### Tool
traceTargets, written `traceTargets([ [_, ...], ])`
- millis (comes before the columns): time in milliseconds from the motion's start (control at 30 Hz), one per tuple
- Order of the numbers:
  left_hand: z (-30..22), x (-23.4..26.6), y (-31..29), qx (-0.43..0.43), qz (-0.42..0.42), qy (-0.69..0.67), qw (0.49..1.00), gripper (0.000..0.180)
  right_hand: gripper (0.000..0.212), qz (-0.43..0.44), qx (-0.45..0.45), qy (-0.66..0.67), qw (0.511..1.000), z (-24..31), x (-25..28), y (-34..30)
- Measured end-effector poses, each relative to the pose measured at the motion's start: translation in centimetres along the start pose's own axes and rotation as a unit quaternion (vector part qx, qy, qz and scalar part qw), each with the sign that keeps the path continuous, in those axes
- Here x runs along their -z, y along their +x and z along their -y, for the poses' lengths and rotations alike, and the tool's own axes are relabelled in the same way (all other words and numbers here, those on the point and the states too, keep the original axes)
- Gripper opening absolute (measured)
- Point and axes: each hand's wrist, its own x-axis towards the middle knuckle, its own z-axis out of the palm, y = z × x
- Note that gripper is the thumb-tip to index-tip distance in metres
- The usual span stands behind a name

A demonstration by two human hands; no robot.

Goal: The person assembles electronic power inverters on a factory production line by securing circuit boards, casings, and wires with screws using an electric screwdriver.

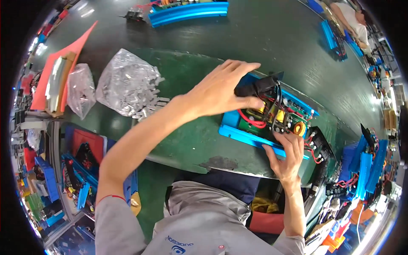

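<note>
- An open blue metal casing (229, 131), packed with wired electronics, lies slanted on the green worktop (191, 144), right of centre.
- The left hand (221, 91) grasps a black block (261, 86) between thumb and fingers, at the casing's left end.
- The right hand (287, 157) curls over the casing's near wall; whether it grips, I cannot tell.
- Left: a clear plastic bag (120, 78) of small grey pieces (142, 100).

the long metal housing (242, 135) is bright blue, the looped wires (255, 124) red, the ring-shaped coil (299, 128) coppery. the flat green worktop (191, 146) has a dark mottled patch (219, 162); the cloth shirt (204, 212) is grey with blue print.
</note>
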Motion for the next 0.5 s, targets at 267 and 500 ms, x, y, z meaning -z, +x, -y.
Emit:
traceTargets([
  [267,-1.0,8.2,-13.3,0.146,-0.072,0.162,0.973,0.031,0.029,-0.032,0.06,-0.005,0.998,-0.6,0.3,0.0],
  [500,-0.2,5.4,-16.3,0.177,-0.082,0.248,0.949,0.021,0.029,-0.005,0.074,0.015,0.997,1.9,2.6,1.6],
])
